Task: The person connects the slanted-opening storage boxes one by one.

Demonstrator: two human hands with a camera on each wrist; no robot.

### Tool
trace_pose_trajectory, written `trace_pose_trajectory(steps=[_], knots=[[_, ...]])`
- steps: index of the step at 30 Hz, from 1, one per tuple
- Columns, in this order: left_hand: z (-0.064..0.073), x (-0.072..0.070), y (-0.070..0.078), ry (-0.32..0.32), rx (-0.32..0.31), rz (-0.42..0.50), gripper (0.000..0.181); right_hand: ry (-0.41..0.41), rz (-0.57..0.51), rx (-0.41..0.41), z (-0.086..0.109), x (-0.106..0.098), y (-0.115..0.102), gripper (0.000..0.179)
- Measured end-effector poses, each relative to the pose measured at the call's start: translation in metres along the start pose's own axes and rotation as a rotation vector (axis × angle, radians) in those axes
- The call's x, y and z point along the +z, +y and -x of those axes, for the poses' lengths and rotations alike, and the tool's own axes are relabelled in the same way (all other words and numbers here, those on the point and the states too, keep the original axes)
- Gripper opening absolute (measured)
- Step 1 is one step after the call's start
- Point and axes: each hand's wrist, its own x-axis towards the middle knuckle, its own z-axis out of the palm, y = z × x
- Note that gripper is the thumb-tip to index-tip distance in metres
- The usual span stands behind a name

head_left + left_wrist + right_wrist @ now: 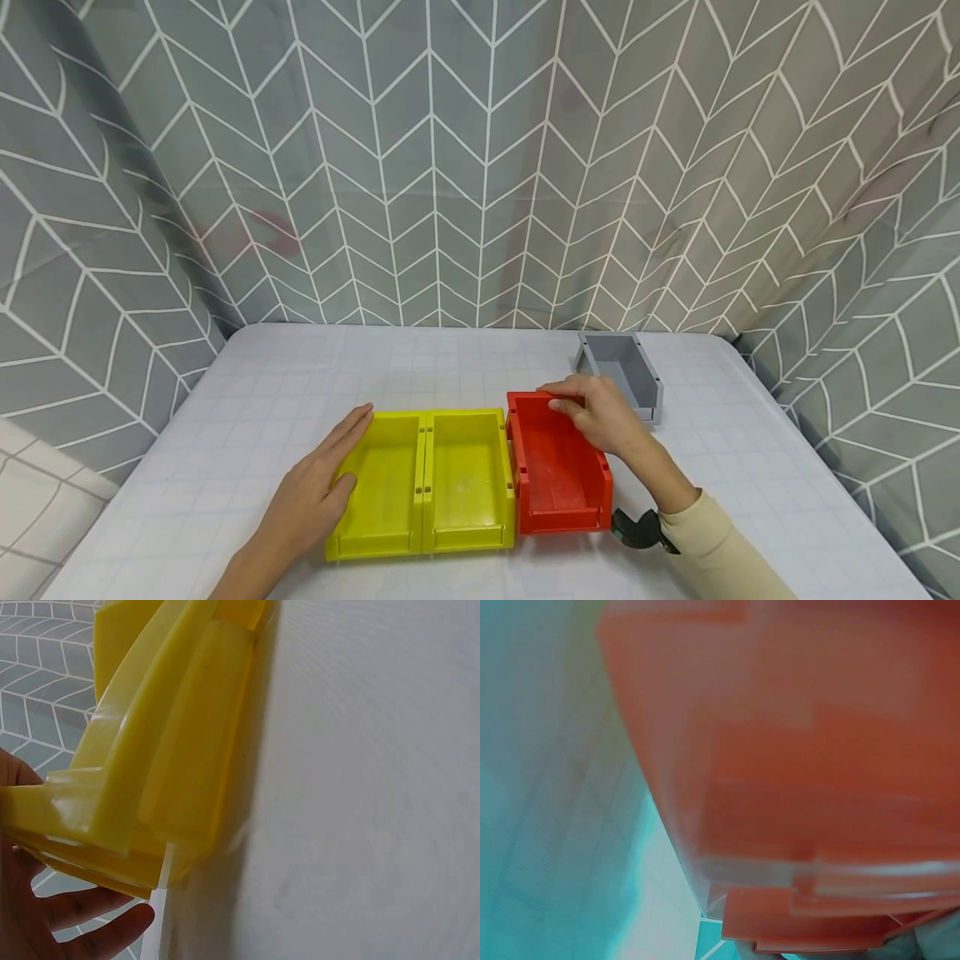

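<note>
Two yellow storage bins, a left one and a right one, sit side by side and touch along their long walls. My left hand lies against the outer side of the left bin, fingers straight and thumb at its rim. In the left wrist view the yellow bin's wall stands between thumb and fingers. My right hand grips the far right rim of a red bin, thumb inside. The red bin stands slightly turned beside the right yellow one; it fills most of the right wrist view.
A grey bin stands behind and right of the red one, near the table's far edge. A black device is at the right wrist. White cloth covers the table; a patterned curtain hangs behind and at both sides.
</note>
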Motion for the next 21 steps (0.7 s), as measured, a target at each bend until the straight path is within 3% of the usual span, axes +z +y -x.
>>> trace_pose_trajectory(steps=[11,17,21], knots=[[0.001,0.002,-0.001,0.004,0.005,0.007,0.076,-0.020,-0.006,-0.049,0.002,-0.005,0.002,0.028],[0.002,0.003,-0.001,0.006,0.009,-0.014,0.077,0.024,0.023,-0.135,0.013,-0.008,-0.017,0.046],[0.001,0.002,-0.001,0.006,0.006,-0.012,0.076,-0.047,0.077,-0.195,0.024,-0.004,-0.033,0.064]])
